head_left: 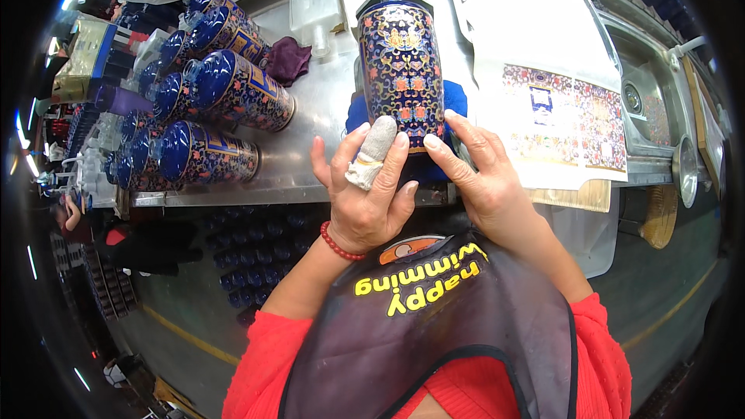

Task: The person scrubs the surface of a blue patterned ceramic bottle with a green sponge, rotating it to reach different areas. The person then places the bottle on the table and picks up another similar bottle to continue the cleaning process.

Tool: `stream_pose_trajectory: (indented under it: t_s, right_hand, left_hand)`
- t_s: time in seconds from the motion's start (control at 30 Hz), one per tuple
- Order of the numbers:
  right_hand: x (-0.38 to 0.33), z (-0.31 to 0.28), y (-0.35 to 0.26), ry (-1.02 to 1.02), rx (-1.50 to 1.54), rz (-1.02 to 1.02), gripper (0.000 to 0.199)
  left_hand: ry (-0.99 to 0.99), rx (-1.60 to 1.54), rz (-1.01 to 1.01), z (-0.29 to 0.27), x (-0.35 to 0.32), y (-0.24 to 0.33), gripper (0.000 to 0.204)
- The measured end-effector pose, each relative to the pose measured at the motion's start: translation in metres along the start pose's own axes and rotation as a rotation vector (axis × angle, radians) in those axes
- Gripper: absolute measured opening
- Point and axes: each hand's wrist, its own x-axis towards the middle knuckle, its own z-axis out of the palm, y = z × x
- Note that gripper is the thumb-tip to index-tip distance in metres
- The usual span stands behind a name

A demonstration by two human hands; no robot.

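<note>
A dark blue ceramic bottle (400,66) covered in a colourful floral pattern lies on the bench with its base towards me. Under it shows a blue cloth (456,99). My left hand (358,202) is at the bottle's lower left with fingers spread, one of them wrapped in a grey-white cloth cover (379,142). That covered finger and the one beside it touch the patterned surface. My right hand (490,185) reaches in from the right, thumb and forefinger stretched out at the bottle's lower right edge. Neither hand is closed around anything.
Several similar patterned bottles (242,89) stand at the left, near a crumpled purple cloth (289,62). A clear plastic container (315,0) sits at the back. Printed pattern sheets (566,120) lie on the right, before a metal sink (640,97). The bench's metal front edge (295,195) runs ahead of me.
</note>
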Motion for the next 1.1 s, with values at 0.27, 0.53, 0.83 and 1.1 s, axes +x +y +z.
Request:
stream_pose_trajectory:
  t_s: [0.27,0.53,0.83,1.1]
  right_hand:
    - [0.000,-0.001,0.001,-0.031,-0.030,-0.025,0.059]
    - [0.014,-0.003,0.008,0.009,0.098,0.100,0.070]
    - [0.025,-0.001,0.014,-0.022,0.028,0.036,0.073]
    - [0.032,-0.005,0.016,0.053,0.071,0.058,0.073]
  left_hand:
    - [0.002,0.014,0.039,0.000,0.000,-0.001,0.051]
    - [-0.023,-0.067,-0.065,0.004,0.007,-0.005,0.076]
    - [-0.050,0.067,-0.022,0.006,0.024,-0.005,0.080]
    - [0.021,-0.104,-0.025,0.012,0.027,-0.022,0.080]
